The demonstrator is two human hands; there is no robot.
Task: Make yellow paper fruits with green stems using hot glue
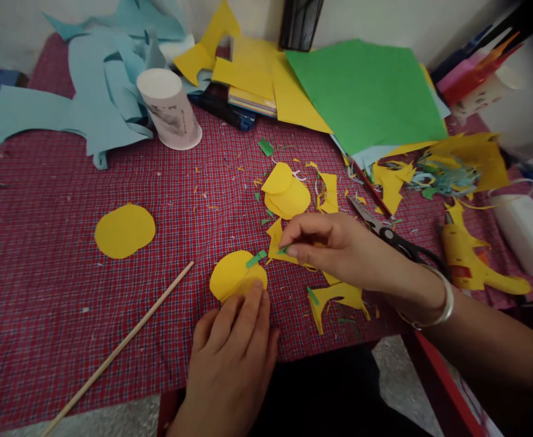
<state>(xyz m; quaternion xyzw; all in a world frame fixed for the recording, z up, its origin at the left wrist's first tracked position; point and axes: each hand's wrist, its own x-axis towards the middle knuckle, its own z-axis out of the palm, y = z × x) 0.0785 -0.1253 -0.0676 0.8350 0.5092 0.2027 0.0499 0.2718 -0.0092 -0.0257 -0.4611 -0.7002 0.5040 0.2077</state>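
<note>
My left hand [237,349] lies flat, its fingertips resting on the lower edge of a yellow paper cutout [230,273]. A small green paper strip [256,259] sits on the upper right of that cutout. Just to the right, my right hand [323,246] pinches a tiny green paper piece [283,249] between thumb and index finger, above yellow scraps. Another yellow cutout [125,230] lies to the left, and further rounded ones [289,197] overlap beyond my right hand.
A wooden stick [123,345] crosses the checked cloth [43,291]. Scissors [396,237] and a yellow glue gun [464,258] lie right. Behind are a paper cup [170,112], blue paper [98,91] and green sheets [366,91]. Yellow offcuts [339,297] lie near the front edge.
</note>
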